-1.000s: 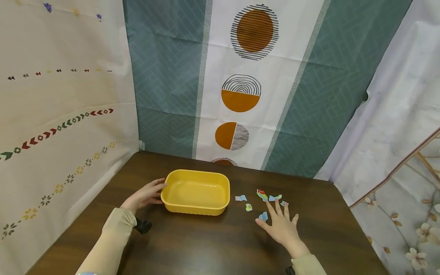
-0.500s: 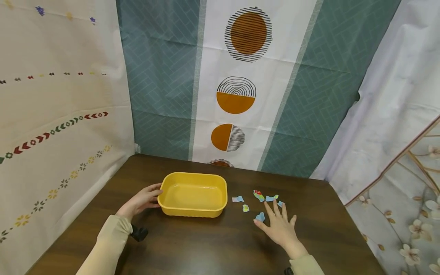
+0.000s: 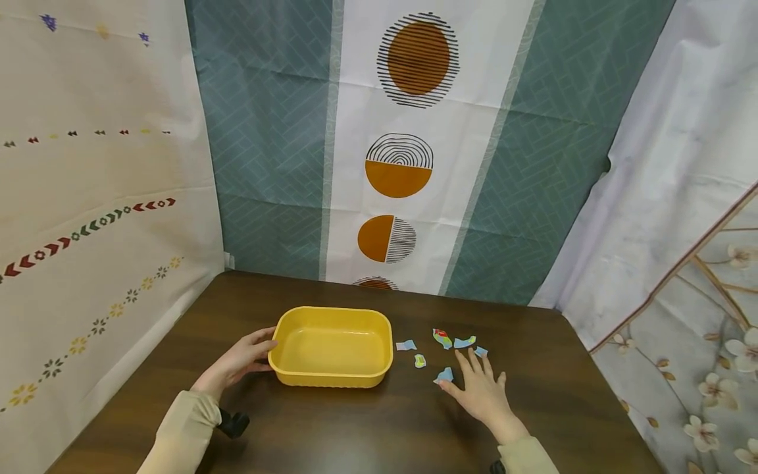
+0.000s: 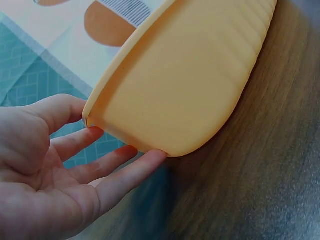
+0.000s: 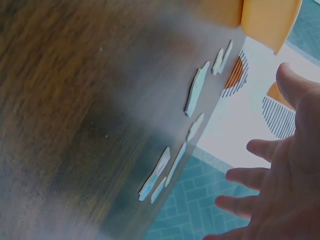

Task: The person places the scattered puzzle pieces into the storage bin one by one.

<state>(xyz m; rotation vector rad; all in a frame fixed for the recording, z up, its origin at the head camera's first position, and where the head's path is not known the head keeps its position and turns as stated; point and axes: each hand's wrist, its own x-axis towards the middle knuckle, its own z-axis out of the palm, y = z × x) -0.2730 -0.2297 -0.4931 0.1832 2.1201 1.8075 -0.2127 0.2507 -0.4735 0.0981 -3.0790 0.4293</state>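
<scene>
My left hand [image 3: 237,364] holds the left end of a yellow rectangular plastic tray [image 3: 330,352], which has nothing in it. In the left wrist view, the thumb rests at the rim and the fingertips press the tray's outer end wall. To the right, my right hand [image 3: 487,396] is spread over the table with straight fingers and holds nothing. By its thumb lies a light blue flat piece [image 3: 445,374], irregular in outline. Beyond the fingertips are a red, yellow and green piece [image 3: 441,338] and a blue and yellow piece [image 3: 464,342].
Between tray and right hand lie a pale blue and pink piece [image 3: 406,345] and a small yellow-green piece [image 3: 420,361]. The brown wooden table [image 3: 331,434] ends at a patterned curtain [image 3: 391,197]; hung fabric [image 3: 118,230] borders it on the left.
The tray has shifted slightly toward me and to the right, with the left hand on it. My right hand stays spread near the pieces. The camera view has shifted a little.
</scene>
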